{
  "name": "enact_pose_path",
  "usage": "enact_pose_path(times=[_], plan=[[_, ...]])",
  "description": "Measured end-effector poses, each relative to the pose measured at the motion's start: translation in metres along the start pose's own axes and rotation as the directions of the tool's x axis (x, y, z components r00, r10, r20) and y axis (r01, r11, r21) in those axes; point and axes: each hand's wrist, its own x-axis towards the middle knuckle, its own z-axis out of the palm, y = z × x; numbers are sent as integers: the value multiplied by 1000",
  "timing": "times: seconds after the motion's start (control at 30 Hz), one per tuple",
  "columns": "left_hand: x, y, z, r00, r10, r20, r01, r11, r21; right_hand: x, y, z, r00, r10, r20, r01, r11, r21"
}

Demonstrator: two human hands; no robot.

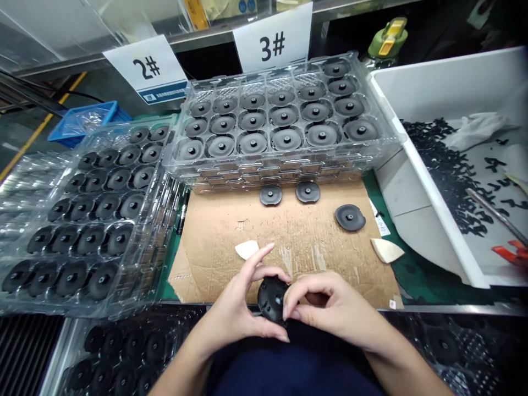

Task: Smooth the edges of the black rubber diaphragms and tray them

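Observation:
Between the thumb and fingers of my left hand [235, 313] is a black round plastic disc [269, 301], held by its rim and tilted with its ribbed side showing. My right hand [330, 305] is closed in a pinch at the disc's right edge; whatever its fingertips hold is hidden. Both hands are over the front edge of a brown cardboard sheet [223, 220]. Farther back on it lie three similar discs: a left disc [270, 195], a middle disc [308, 192] and a right disc [350, 218]. A cream-white wedge-shaped piece [246, 249] lies just beyond my left hand.
Behind the cardboard stands a stack of clear trays [284, 159] with discs in the top one. More filled trays [119, 264] stand at left. A white bin [437, 220] at right holds small black parts [449, 176] and tweezers [495, 214]. Another cream wedge [386, 251] lies near it.

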Motion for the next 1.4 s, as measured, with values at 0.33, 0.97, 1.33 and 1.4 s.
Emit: enact_pose_path(times=[0.33,0.97,1.33,1.4], plan=[[-5,-5,0,999,42,-26,-42,999,13,2,7,5,995,82,-57,-74,989,131],[-18,-29,-15,949,259,-180,-254,966,50,13,-2,26,994,73,-79,-63,991,122],[-31,-41,-32,899,228,-373,-264,963,-47,25,0,32,970,-149,-191,150,989,-9],[-33,-44,-35,922,146,-358,-206,969,-138,30,8,25,958,-147,-248,108,981,-163]])
